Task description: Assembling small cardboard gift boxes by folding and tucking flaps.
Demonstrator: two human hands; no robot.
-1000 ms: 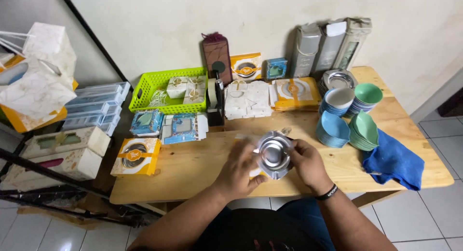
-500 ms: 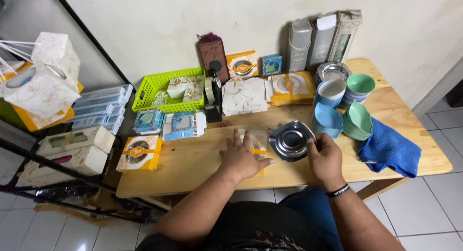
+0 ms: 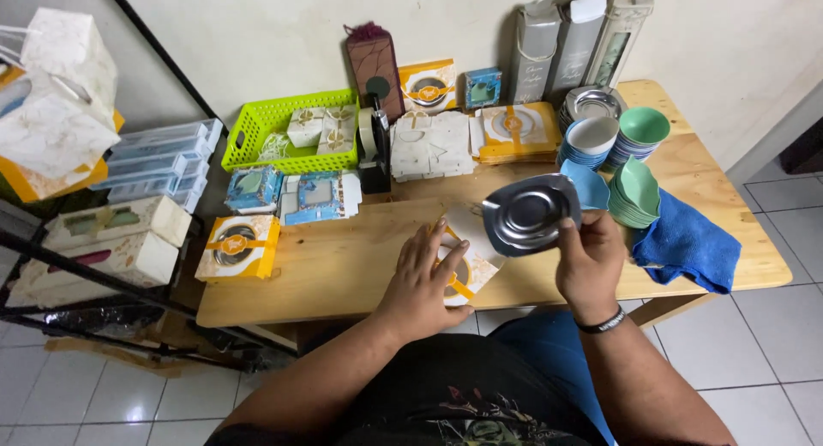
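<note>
A square metal dish [image 3: 525, 213] is pinched in the right hand [image 3: 590, 262], clear of the flat white-and-orange box [image 3: 463, 266] pressed under the left hand's [image 3: 422, 285] spread fingers, so boxing appears barely begun

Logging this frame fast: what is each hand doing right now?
Left hand: open, flat on the white-and-orange cardboard box.
Right hand: closed, holding the square shiny metal dish.

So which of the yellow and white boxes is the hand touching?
The flat yellow and white box at the table's front edge, under the left hand. The similar box further left lies untouched.
</note>
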